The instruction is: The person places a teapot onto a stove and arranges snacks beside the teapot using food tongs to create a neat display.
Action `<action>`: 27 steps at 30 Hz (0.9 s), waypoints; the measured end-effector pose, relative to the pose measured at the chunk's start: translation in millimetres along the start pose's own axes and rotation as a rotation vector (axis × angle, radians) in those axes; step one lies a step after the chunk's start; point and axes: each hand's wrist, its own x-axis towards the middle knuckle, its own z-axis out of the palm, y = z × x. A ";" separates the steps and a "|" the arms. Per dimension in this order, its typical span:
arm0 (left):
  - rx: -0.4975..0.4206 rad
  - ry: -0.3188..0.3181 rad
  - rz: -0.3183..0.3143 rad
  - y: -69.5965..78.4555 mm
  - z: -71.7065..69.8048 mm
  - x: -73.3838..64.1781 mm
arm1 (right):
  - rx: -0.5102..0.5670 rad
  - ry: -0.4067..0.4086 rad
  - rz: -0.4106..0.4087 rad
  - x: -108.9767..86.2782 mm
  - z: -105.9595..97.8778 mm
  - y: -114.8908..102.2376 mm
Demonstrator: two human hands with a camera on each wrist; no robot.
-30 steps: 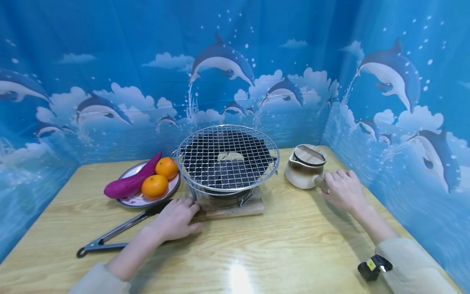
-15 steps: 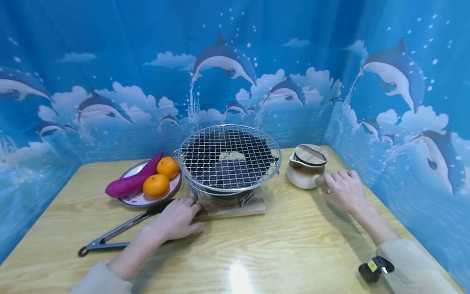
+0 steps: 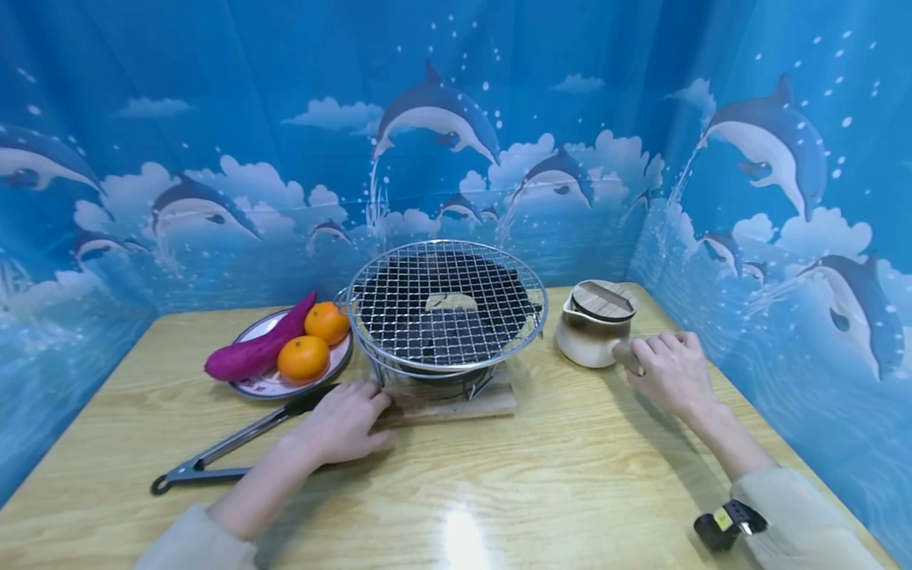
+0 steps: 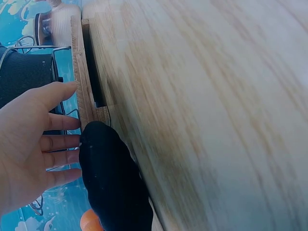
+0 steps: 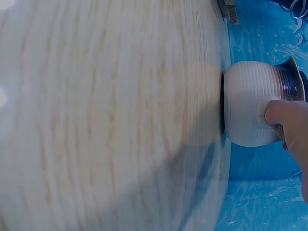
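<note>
My right hand grips the side handle of a small white-and-brown ceramic pot with a wooden lid. The pot stands upright at the right of the table; in the right wrist view its ribbed body shows beside my thumb. My left hand lies low over a pair of tongs, its fingers extended and spread. The left wrist view has the fingertips right by a black tong tip and the edge of a wooden board. Part of the tongs is hidden under this hand.
A round wire grill rack tops a dark stove on the wooden board, between my hands. At left, a plate bears a purple eggplant-shaped vegetable and two oranges. A dolphin-print curtain hangs behind and at the right.
</note>
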 end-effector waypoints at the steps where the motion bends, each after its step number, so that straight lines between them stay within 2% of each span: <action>1: 0.000 0.003 0.000 -0.1 -0.5 0.0 | 0.001 0.001 0.003 0.1 -0.2 -0.3; 8: -0.002 -0.011 -0.007 -0.5 -0.6 0.8 | 0.019 0.026 0.012 2.3 -3.0 -2.8; 12: -0.001 -0.023 -0.010 -0.7 0.1 1.3 | 0.030 0.076 0.014 6.1 -4.1 -3.4; 19: 0.004 -0.001 0.005 -0.6 0.8 1.2 | 0.011 0.159 0.005 16.7 -10.7 -2.2; 27: 0.007 0.000 0.012 -1.8 2.2 1.2 | -0.007 0.149 -0.023 30.7 -28.6 3.6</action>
